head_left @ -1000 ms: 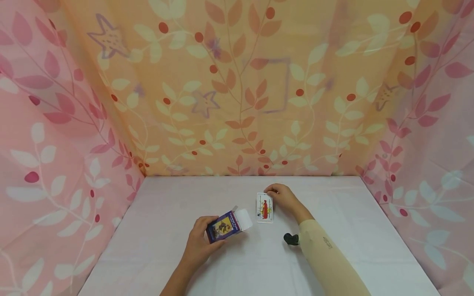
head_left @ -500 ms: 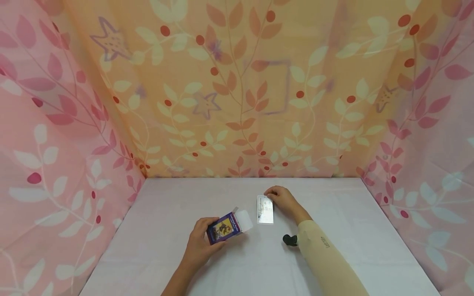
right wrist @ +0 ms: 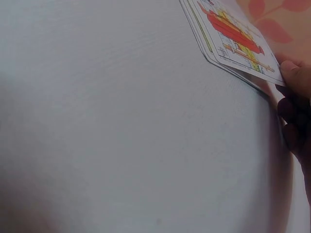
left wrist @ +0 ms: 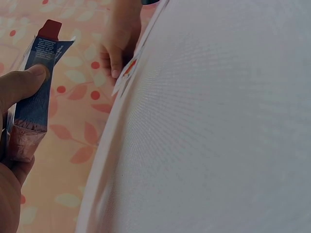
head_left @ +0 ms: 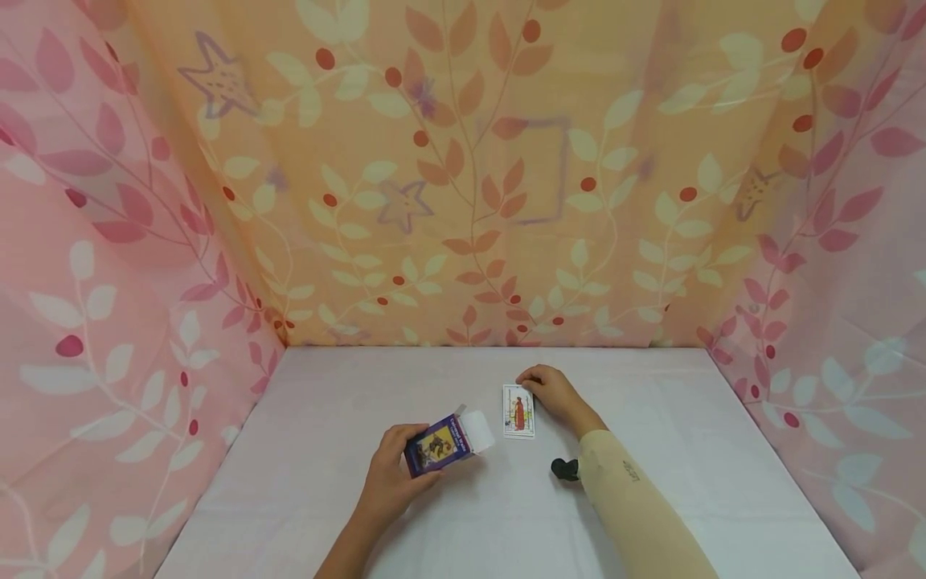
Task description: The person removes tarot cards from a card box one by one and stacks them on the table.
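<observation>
My left hand (head_left: 391,470) grips a dark blue card box (head_left: 437,446) with a yellow picture on its front. The box's white end flap hangs out on the right; in the left wrist view a red tab (left wrist: 50,30) sticks up from it, and my left thumb presses its narrow side. Right of the box lies a small pile of picture cards on the table. My right hand (head_left: 557,390) pinches the far right corner of the top card (head_left: 518,414), which shows a red-robed figure. The right wrist view shows that card (right wrist: 238,36) tilted slightly up from the cards beneath.
A white cloth covers the table (head_left: 304,515). A patterned orange curtain (head_left: 463,241) stands behind it, with pink ones on both sides. A small black object (head_left: 564,469) sits beside the right sleeve (head_left: 629,490).
Half a second ago the top card's face was washed out by glare; now its red figure shows again, as it did earlier. Both hands keep nearly the same places.
</observation>
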Motion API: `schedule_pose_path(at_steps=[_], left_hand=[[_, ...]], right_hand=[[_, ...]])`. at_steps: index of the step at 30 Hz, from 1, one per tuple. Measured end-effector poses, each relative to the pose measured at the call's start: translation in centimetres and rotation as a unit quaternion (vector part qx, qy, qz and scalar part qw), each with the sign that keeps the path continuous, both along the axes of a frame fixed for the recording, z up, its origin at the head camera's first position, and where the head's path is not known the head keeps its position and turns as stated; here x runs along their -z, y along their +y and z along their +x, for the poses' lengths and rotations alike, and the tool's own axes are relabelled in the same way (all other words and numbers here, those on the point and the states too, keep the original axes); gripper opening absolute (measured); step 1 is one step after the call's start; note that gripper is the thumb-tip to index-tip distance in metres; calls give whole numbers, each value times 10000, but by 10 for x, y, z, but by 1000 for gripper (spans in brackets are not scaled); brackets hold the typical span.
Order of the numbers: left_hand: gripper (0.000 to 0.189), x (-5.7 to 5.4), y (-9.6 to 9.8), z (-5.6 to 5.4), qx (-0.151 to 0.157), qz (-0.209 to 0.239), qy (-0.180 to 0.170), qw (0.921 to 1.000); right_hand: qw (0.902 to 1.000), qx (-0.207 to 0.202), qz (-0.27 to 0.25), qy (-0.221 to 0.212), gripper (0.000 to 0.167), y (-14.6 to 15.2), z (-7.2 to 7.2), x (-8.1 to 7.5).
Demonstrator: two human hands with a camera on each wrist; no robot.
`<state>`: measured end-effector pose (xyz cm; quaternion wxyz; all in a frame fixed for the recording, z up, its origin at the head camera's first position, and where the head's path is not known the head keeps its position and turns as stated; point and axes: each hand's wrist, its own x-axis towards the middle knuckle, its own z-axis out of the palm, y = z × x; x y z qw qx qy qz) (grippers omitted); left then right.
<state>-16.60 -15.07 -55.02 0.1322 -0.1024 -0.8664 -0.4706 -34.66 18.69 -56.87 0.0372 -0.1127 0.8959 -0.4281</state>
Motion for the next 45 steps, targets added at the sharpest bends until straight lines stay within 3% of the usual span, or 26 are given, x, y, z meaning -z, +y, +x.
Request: schedule_pose_path(at_steps=[35, 45], left_hand=[[76, -1, -1, -1, 41, 38, 89, 9999], [76, -1, -1, 0, 3, -31, 74, 10000]], right_hand=[[9996, -104, 135, 228, 11, 1, 0, 9], [9999, -83, 130, 18, 12, 2, 6, -3]])
